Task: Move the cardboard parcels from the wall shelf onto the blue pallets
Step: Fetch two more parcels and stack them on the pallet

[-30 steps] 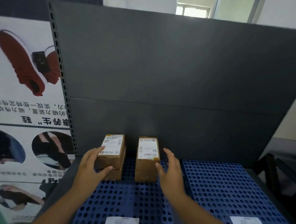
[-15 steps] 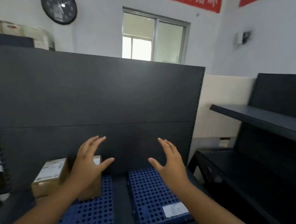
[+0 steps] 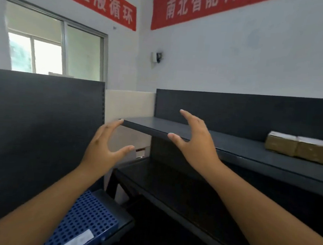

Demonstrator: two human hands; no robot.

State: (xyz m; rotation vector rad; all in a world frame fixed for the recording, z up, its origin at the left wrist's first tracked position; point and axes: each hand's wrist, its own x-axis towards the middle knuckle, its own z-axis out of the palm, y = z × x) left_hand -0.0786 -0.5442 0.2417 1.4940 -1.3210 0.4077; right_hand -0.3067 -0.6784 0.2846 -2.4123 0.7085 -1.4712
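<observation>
Two brown cardboard parcels (image 3: 299,149) lie side by side on the dark wall shelf (image 3: 250,149) at the far right. My left hand (image 3: 105,149) and my right hand (image 3: 195,142) are both raised in front of me with fingers spread and nothing in them. The right hand hovers over the shelf's left end, well left of the parcels. A corner of a blue perforated pallet (image 3: 86,222) with a white label shows at the bottom left, below my left forearm. The parcels set down earlier are out of view.
A tall dark panel (image 3: 41,133) stands at the left behind the pallet. A lower dark shelf (image 3: 171,190) runs under the upper one. A window (image 3: 53,44) and red banners (image 3: 203,8) are on the white walls.
My view has swung right and up, from the pallets with parcels to the wall shelf. Both hands let go of the parcels and rose, open, toward the shelf.
</observation>
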